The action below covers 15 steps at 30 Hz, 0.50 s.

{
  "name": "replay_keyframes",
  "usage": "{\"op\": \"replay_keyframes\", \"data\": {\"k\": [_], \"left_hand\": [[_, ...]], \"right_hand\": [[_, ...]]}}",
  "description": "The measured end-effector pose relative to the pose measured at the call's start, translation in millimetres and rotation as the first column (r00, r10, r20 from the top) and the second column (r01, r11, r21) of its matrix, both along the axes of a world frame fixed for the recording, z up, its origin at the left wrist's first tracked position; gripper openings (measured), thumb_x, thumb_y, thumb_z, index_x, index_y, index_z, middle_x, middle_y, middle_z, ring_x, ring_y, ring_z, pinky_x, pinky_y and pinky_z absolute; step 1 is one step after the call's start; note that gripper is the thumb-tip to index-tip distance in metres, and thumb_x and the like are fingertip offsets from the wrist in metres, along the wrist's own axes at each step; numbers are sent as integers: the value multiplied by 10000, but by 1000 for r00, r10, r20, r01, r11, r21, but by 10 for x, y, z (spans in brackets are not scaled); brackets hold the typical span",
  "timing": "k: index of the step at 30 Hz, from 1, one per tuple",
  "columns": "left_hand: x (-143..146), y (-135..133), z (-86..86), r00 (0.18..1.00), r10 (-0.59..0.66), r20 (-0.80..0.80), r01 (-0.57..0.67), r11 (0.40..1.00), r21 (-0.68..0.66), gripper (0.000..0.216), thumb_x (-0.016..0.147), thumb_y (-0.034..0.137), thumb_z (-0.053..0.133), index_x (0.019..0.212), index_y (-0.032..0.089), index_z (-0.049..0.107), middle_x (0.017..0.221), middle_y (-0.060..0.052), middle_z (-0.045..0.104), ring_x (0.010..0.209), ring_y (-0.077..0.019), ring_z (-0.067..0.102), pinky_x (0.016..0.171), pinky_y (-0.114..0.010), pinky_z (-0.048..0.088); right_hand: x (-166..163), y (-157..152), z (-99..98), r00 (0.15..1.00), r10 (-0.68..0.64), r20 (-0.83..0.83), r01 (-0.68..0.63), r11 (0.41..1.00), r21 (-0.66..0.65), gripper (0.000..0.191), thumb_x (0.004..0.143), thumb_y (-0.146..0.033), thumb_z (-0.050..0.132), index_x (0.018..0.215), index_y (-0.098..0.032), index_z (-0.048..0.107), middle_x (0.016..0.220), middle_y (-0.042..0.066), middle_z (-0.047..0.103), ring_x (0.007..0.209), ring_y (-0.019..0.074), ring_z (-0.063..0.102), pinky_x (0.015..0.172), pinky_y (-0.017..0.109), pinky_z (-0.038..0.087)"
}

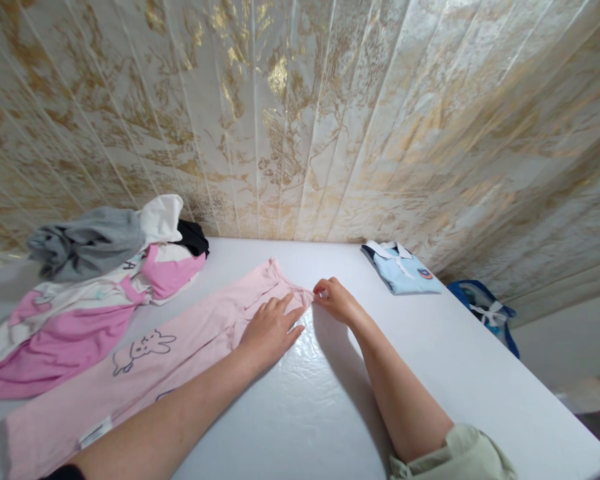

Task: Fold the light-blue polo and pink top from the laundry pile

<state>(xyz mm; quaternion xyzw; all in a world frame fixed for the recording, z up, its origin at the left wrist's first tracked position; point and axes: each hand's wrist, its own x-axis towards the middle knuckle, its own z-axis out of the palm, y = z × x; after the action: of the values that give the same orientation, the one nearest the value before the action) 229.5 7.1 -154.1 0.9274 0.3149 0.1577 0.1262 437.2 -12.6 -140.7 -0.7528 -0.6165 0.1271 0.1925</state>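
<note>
Pale pink trousers (180,347) with a rabbit drawing lie stretched across the white table (430,360), from the near left to the middle. My left hand (270,330) lies flat on them near the waistband, fingers spread. My right hand (335,299) pinches the waistband's corner at the trousers' right end.
A pile of clothes (95,280), pink, white, grey and black, lies at the back left. A folded light blue shirt (400,268) sits at the back right by the gold-veined wall. A blue bag (487,310) stands beyond the table's right edge.
</note>
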Motion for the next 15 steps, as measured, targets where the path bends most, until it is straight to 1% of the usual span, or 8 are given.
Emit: {"op": "replay_keyframes", "data": {"k": [2, 4, 7, 9, 11, 13, 15], "left_hand": [[-3, 2, 18, 1000, -14, 7, 14, 1000, 10, 371, 893, 378, 555, 1255, 301, 587, 1428, -69, 481, 1165, -289, 485, 990, -464, 386], [-3, 11, 46, 998, -46, 41, 46, 999, 6, 308, 914, 353, 525, 1200, 282, 615, 1366, -54, 539, 1123, -263, 507, 975, -430, 401], [0, 41, 72, 993, -53, 106, 56, 998, -25, 236, 953, 280, 446, 1030, 224, 661, 1112, -49, 655, 1023, -214, 546, 920, -356, 430], [0, 69, 61, 992, -6, 130, 12, 999, -50, 246, 959, 238, 416, 927, 198, 657, 966, -49, 651, 950, -196, 567, 857, -322, 449], [1, 96, 26, 990, 27, 141, -17, 997, -74, 232, 949, 201, 418, 898, 195, 645, 936, -44, 625, 907, -181, 579, 816, -300, 456], [1, 117, -19, 988, 25, 153, -13, 997, -82, 211, 935, 170, 431, 925, 202, 640, 965, -41, 610, 917, -173, 580, 820, -289, 457], [2, 128, -55, 987, 12, 158, -2, 998, -63, 204, 923, 151, 445, 968, 210, 634, 994, -40, 598, 955, -177, 568, 849, -296, 455]], "right_hand": [[20, 23, -27, 1000, 14, -1, -14, 1000, 15, 82, 839, -179, 576, 872, -219, 639, 899, 3, 544, 683, 104, 534, 642, 221, 371], [15, 44, -45, 1000, 10, 18, -11, 998, 56, 101, 836, -146, 556, 848, -219, 625, 878, 1, 550, 723, 116, 538, 651, 220, 365], [-9, 52, -53, 998, -17, 55, 12, 996, 88, 148, 832, -102, 524, 848, -218, 615, 899, 17, 571, 776, 136, 546, 664, 229, 362], [-27, 38, -34, 995, -38, 89, 32, 997, 74, 185, 833, -84, 501, 873, -223, 617, 936, 30, 579, 773, 144, 549, 651, 238, 357], [-58, 15, 13, 990, -64, 124, 54, 996, 78, 227, 829, -66, 483, 907, -227, 623, 963, 42, 581, 781, 153, 553, 643, 244, 353], [-118, -3, 75, 990, -72, 121, 57, 991, 121, 245, 833, -64, 467, 928, -223, 627, 951, 49, 584, 794, 158, 554, 657, 247, 363], [-208, -8, 119, 999, 8, 51, -16, 987, 163, 254, 843, -67, 449, 931, -216, 634, 922, 41, 594, 797, 150, 559, 690, 241, 386]]}}
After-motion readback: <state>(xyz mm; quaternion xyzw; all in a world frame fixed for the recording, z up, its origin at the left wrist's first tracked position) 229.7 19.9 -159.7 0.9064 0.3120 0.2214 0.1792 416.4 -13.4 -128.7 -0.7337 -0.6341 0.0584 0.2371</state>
